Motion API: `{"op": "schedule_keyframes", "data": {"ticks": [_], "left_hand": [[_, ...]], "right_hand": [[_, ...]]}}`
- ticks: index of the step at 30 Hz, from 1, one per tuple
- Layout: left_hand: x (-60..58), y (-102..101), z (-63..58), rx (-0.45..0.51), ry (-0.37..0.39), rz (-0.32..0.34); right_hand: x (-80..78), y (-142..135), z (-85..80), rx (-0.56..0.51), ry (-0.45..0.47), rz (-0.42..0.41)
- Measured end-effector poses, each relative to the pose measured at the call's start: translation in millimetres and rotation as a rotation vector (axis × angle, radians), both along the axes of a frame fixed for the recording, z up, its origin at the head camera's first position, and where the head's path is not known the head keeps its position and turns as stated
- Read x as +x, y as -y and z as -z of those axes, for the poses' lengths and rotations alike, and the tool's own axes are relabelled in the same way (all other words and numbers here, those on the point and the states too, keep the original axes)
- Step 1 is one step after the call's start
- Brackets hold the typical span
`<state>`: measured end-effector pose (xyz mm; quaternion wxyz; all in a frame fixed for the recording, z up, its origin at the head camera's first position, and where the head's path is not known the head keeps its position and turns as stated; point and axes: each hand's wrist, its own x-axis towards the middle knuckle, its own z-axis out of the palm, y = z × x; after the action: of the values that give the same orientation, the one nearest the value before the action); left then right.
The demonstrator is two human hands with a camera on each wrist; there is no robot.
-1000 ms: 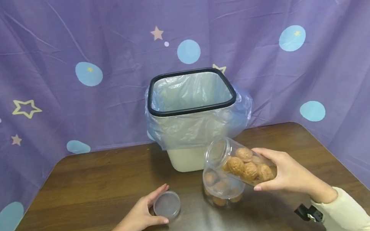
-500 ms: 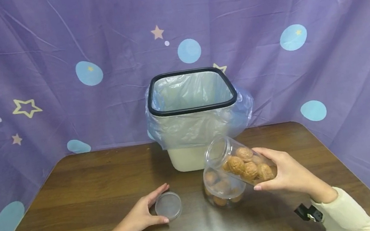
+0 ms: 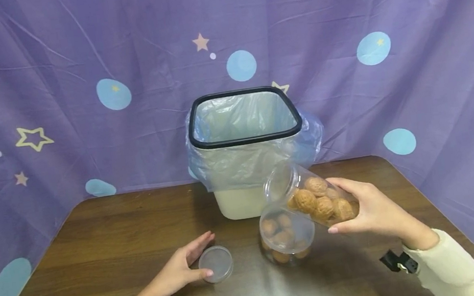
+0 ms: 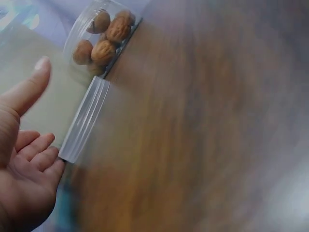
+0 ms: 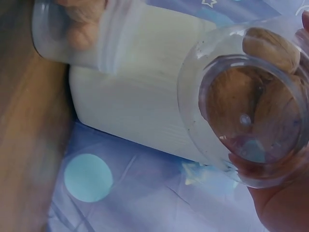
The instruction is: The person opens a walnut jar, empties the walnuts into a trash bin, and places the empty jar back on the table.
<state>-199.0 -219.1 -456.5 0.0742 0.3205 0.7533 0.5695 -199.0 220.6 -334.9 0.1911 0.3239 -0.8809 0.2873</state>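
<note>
My right hand (image 3: 373,212) grips the lower end of a clear plastic jar (image 3: 278,182) with several walnuts (image 3: 324,208) inside. The jar is tilted, its uncovered mouth facing up and left. Seen from the right wrist, its round base (image 5: 251,108) is close to the camera. Just below, a second clear jar (image 3: 290,257) holding walnuts stands upright on the table. A round translucent lid (image 3: 216,264) lies flat to its left. My left hand (image 3: 179,273) is beside that lid, thumb and fingers spread around its left side without gripping it.
Behind the jars stands a pale bin (image 3: 239,204) with a black rim (image 3: 247,141) and a thin bluish bag (image 3: 307,144) folded over its sides. All of it is on a brown wooden table (image 3: 111,242), with a purple patterned cloth (image 3: 152,40) hanging behind.
My right hand has raised the tilted jar slightly and shifted it right, away from the standing jar. My left thumb and fingers have moved up a little beside the lid.
</note>
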Motion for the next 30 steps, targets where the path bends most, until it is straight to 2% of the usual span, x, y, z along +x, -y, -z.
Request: {"op": "schedule_keyframes", "data": {"ticks": [5, 10, 13, 17, 22, 26, 30], "left_hand": [[-2.2, 0, -17.8, -0.034, 0.027, -0.006], [-6.9, -1, -35.2, -0.082, -0.041, -0.030], [-10.4, -1, -46.0, -0.089, -0.097, -0.052], [-14.8, 1, -63.0, -0.044, -0.147, -0.086], [-16.4, 5, -88.5, 0.008, -0.166, -0.118], [-19.4, 6, -111.5, 0.044, -0.152, -0.165], [-24.6, 4, -135.0, 0.079, -0.127, -0.219]], "right_hand": [[-5.2, -1, -15.6, 0.003, -0.043, 0.018], [-10.3, -4, -31.2, 0.014, -0.101, 0.038], [-13.9, -8, -39.7, 0.015, -0.099, 0.057], [-20.1, -12, -51.1, 0.000, -0.081, 0.071], [-29.4, -16, -66.4, -0.017, -0.100, 0.081], [-37.1, -19, -79.3, -0.047, -0.094, 0.098], [-44.2, -20, -91.6, -0.040, -0.067, 0.154]]}}
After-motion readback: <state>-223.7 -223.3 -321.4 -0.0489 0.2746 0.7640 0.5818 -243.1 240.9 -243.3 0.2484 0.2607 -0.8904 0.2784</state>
